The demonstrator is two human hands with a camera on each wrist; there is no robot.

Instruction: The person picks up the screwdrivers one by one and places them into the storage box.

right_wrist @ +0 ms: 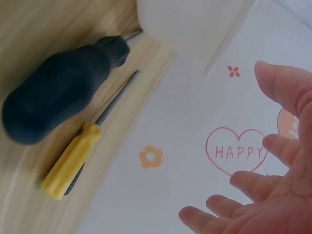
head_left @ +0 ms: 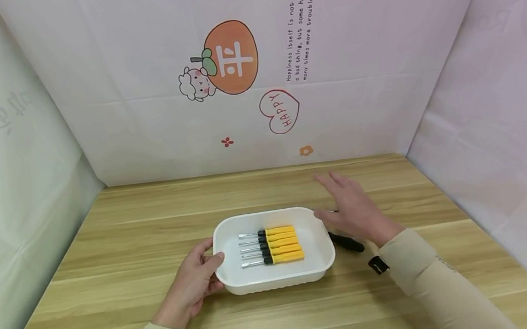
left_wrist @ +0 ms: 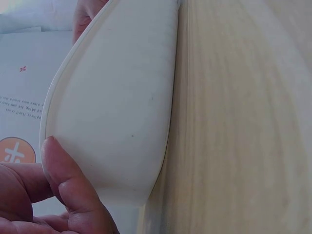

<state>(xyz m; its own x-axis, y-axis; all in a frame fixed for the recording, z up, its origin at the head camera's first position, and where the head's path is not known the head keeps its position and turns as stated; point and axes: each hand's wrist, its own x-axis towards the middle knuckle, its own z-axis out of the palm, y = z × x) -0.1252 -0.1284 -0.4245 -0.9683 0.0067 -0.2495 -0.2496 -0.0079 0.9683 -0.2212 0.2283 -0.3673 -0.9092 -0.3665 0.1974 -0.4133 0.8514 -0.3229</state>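
**A:** State the position of the white plastic tray (head_left: 280, 283) relative to each hand.
**B:** The tray lies between the two hands, above the table (head_left: 286, 327); full contact of its base cannot be confirmed. The left hand (head_left: 191, 282) is at its left end; the right hand (head_left: 353, 211) is at its right end, near the far corner.

**A:** State the condition of the left hand.
**B:** Clamped on the tray. The thumb lies over the rim, and the fingers bear on the outer side of the wall.

**A:** And the right hand?
**B:** Fingers straight and spread apart, thumb extended, holding nothing. In the head view the thumb tip overlaps the rim; whether it touches cannot be told.

**A:** List the tray contents.
**B:** A row of yellow-handled screwdrivers (head_left: 282, 244) with black collars, laid side by side. Blades point toward the left hand, handles toward the right.

**A:** Identify the items outside the tray.
**B:** A black-handled screwdriver (right_wrist: 58, 90) lies on the table, just right of the tray, its shank running toward the tray and out of sight. A loose yellow-handled screwdriver (right_wrist: 71, 158) lies beside it, on the side nearer the printed backdrop (right_wrist: 146, 204).
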